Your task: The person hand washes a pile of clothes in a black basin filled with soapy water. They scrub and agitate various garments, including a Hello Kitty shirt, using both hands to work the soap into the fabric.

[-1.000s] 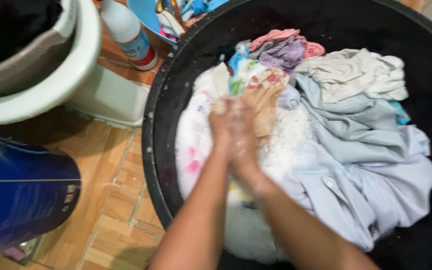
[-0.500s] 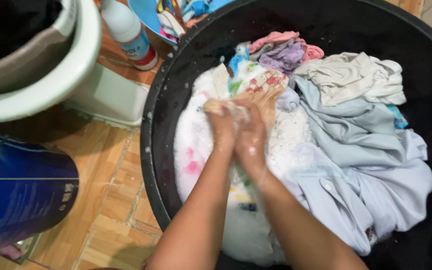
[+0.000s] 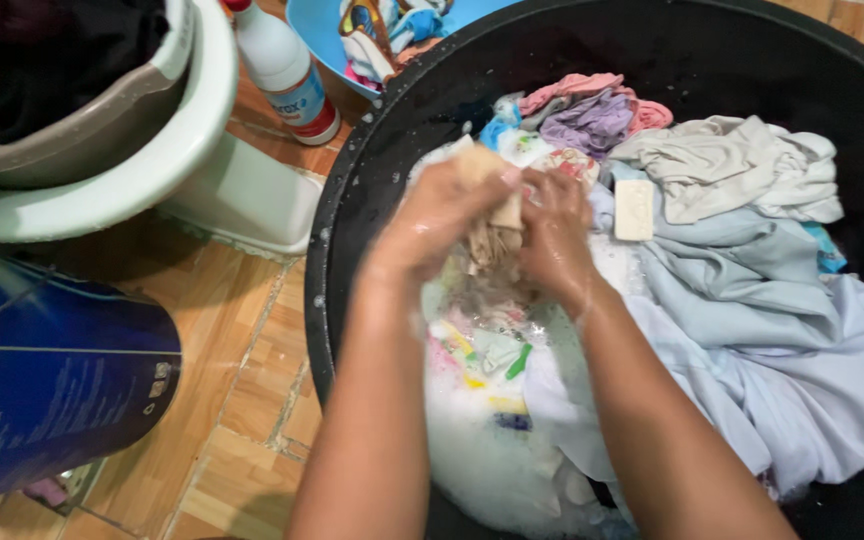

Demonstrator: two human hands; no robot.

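Note:
Both my hands are over a big black tub point(image 3: 352, 200) of soapy water and laundry. My left hand point(image 3: 437, 215) and my right hand point(image 3: 555, 235) grip the same wet beige printed cloth point(image 3: 492, 225), bunched between them above the foam. A pale bar of soap point(image 3: 635, 209) lies on a light blue shirt point(image 3: 752, 300) just right of my right hand. Foam and a white cloth with coloured prints point(image 3: 487, 350) lie under my forearms.
Pink, purple and cream garments point(image 3: 722, 160) pile at the tub's far side. A white bottle with a red base point(image 3: 287, 70) stands on the brick-tile floor point(image 3: 242, 400). A pale green basin point(image 3: 122, 170), a blue container point(image 3: 52, 380) and a blue bowl of small items point(image 3: 352, 30) surround the tub's left side.
My hands moved up and apart from a pressed-together rub, lifting the beige cloth out of the foam. The bar of soap is now visible on the blue shirt.

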